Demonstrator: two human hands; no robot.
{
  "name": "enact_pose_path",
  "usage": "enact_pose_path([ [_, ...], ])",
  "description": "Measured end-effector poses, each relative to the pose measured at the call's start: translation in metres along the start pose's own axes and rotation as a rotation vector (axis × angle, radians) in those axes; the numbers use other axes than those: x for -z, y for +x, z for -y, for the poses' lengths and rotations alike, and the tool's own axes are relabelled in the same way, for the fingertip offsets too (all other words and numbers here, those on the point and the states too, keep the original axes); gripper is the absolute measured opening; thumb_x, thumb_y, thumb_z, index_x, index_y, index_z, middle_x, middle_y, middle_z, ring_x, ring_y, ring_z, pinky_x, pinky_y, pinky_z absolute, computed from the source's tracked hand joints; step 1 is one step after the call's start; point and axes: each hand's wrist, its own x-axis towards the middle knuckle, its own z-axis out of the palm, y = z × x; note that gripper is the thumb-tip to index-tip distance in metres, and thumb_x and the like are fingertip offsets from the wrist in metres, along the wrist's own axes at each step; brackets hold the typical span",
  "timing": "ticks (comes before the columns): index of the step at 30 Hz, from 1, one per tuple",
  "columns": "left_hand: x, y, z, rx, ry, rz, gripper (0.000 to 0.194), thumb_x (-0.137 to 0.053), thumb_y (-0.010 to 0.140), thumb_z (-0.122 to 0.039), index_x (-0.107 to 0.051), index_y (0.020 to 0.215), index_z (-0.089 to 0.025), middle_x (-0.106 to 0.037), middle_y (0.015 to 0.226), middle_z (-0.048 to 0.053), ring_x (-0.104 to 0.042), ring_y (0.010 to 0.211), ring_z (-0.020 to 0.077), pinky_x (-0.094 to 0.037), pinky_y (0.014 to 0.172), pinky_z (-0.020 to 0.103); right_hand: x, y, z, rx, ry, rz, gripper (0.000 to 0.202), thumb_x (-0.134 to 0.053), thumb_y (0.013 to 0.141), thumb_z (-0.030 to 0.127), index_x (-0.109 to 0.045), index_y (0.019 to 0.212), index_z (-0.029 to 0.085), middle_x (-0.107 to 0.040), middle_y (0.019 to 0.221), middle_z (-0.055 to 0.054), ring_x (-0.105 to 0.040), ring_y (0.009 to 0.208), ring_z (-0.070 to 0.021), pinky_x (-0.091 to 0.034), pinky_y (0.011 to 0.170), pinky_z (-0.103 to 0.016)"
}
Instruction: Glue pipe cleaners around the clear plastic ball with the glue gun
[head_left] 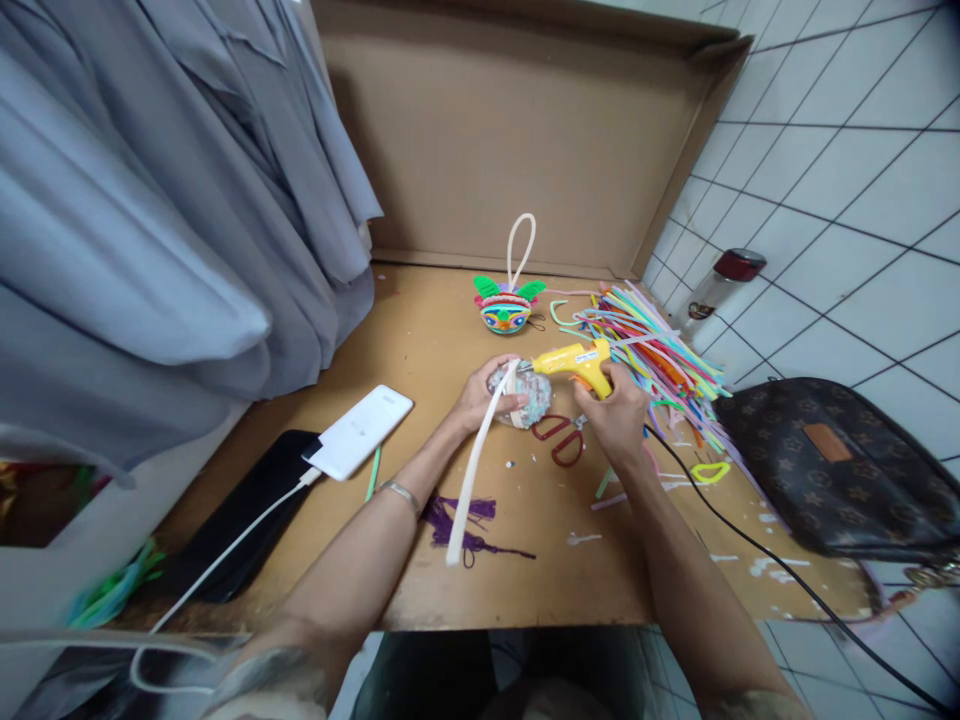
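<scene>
Item: ball point(536, 398), pale and mottled, one piece. Location: above the middle of the bench point(420, 340), in our left hand point(472, 400), clasped between the thumb in front and the fingers around the far side.

Item: strip point(474, 470), white, laid over the ball, its long free end hanging towards us. Our left thumb lies across it at the ball.

Item: glue gun point(562, 358), yellow, in the grasp of our right hand point(619, 405) by the handle, nozzle directed left, at or very near the top of the ball. Dark cord point(750, 545) runs off to the right.

Handling, in our judgement: ball light, possibly squashable, its rough surface giving fair grip; best taken by the lower left side, fingers clear of the nozzle. Strip soft and limp, easily dragged askew; best pinned close to the ball, not by the tail. Gun stiff and light; handle only, tip presumably hot, cord liable to tug.

Nearby: scissors point(577, 435), red-handled, just beside the ball; purple tassels point(442, 520), nearer us; ornament point(505, 312), bright, looped, beyond; pipe cleaners point(652, 345), heaped at right.
</scene>
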Motion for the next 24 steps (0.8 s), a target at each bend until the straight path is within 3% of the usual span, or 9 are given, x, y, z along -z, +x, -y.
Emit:
enact_pose_path([
  [15, 0.0003, 0.0005, 0.0011, -0.008, 0.001, 0.000, 0.080, -0.087, 0.052, -0.040, -0.063, 0.125, -0.015, -0.069, 0.116, 0.009, -0.064, 0.100, 0.0240, -0.051, 0.089, 0.030, 0.0038, 0.0018, 0.0044, -0.029, -0.011, 0.008, 0.025, -0.061, 0.073, 0.045, -0.059, 0.082, 0.021, -0.062, 0.071, -0.001, -0.050, 0.059, -0.0160, -0.040, 0.061, -0.030],
  [24, -0.0017, -0.0013, -0.0036, -0.003, -0.021, 0.003, 0.081, -0.086, 0.053, -0.042, -0.061, 0.124, -0.014, -0.069, 0.111, 0.009, -0.064, 0.097, 0.0237, -0.050, 0.088, 0.031, 0.0017, 0.0021, -0.0002, -0.025, -0.016, -0.042, 0.028, -0.061, 0.073, 0.043, -0.062, 0.089, 0.019, -0.067, 0.080, -0.004, -0.056, 0.065, -0.0180, -0.045, 0.067, -0.031],
])
